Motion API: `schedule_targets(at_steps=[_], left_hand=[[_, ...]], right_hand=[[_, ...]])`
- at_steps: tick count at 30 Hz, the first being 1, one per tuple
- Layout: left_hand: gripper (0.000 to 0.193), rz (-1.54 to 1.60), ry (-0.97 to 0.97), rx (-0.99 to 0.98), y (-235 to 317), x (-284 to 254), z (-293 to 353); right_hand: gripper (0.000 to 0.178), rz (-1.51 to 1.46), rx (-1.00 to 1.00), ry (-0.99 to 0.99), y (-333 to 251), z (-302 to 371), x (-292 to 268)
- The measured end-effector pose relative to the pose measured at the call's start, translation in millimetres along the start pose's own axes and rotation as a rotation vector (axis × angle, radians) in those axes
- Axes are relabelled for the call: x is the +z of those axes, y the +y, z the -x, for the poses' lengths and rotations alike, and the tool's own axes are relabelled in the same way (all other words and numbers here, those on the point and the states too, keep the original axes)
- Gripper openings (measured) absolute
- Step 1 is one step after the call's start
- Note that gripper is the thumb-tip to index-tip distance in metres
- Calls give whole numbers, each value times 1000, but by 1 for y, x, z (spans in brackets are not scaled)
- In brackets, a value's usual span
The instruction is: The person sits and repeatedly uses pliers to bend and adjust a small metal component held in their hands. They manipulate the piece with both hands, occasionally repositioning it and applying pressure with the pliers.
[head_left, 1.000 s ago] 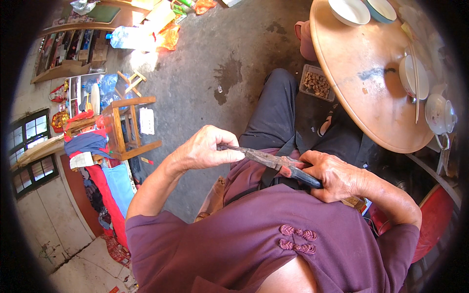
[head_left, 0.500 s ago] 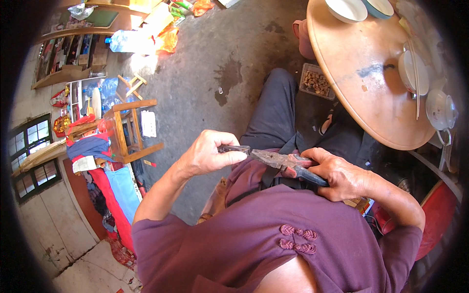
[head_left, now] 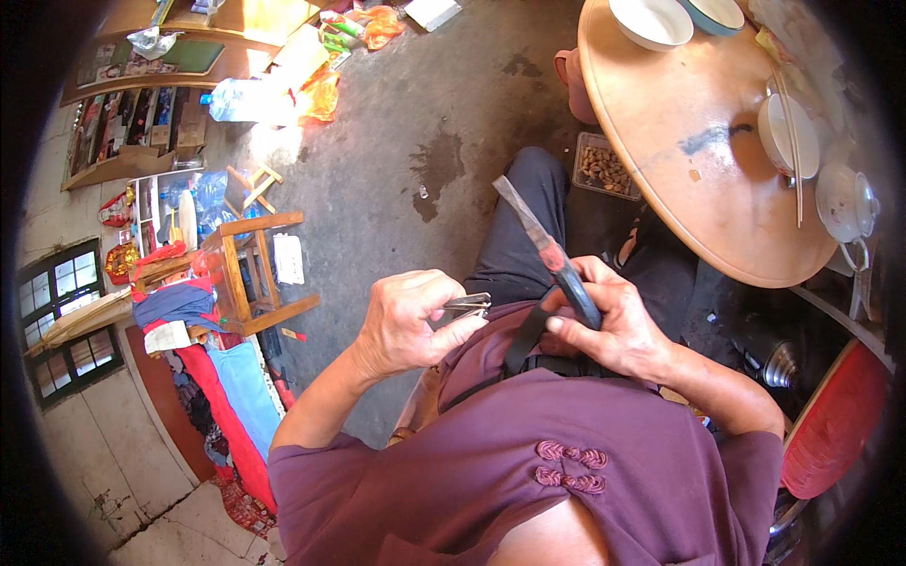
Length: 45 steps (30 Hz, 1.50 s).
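My left hand (head_left: 408,319) is closed on a small metal nail clipper (head_left: 469,304), pinched between thumb and fingers with one end sticking out toward the right. My right hand (head_left: 618,325) grips a pair of pliers (head_left: 550,253) by its red and black handles. Its metal jaws point up and to the left, away from my body, and look closed from this side. The pliers and the clipper are apart, both held above my lap.
A round wooden table (head_left: 698,179) at the right bears bowls (head_left: 651,21), a lidded pot (head_left: 847,203) and chopsticks (head_left: 791,141). Under its edge sits a clear tub of nuts (head_left: 604,168). A wooden stool (head_left: 255,274) lies at the left. A red round seat (head_left: 838,424) is at the lower right.
The pliers have come away from the nail clipper and swung from pointing left to pointing up and away. My left hand keeps the clipper, now tilted differently.
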State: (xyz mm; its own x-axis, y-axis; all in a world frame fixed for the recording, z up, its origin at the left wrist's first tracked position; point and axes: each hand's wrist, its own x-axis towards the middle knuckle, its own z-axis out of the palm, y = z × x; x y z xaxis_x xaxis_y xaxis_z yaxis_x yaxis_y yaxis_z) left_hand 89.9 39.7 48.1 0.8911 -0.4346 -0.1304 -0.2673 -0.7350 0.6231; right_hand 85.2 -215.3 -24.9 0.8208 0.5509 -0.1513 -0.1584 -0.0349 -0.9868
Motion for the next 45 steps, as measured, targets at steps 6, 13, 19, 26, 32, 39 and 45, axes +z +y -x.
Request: schedule_targets(at_steps=[6, 13, 19, 26, 32, 39, 45], left_hand=[[25, -185, 59, 172, 13, -1, -3], [26, -250, 91, 208, 18, 5, -1], [24, -127, 28, 53, 22, 6, -2], [20, 182, -43, -214, 21, 15, 4], [20, 102, -54, -123, 21, 16, 2], [19, 73, -83, -102, 26, 23, 5], [18, 173, -155, -188, 25, 29, 8]], right_hand=[[20, -192, -10, 17, -8, -10, 20], [16, -58, -120, 51, -2, -9, 23], [15, -49, -106, 89, -5, -9, 31], [18, -115, -82, 120, -10, -11, 30], [17, -49, -147, 74, -6, -13, 28], [23, 10, -215, 46, 2, -13, 33], [27, 24, -189, 33, 5, -13, 34]])
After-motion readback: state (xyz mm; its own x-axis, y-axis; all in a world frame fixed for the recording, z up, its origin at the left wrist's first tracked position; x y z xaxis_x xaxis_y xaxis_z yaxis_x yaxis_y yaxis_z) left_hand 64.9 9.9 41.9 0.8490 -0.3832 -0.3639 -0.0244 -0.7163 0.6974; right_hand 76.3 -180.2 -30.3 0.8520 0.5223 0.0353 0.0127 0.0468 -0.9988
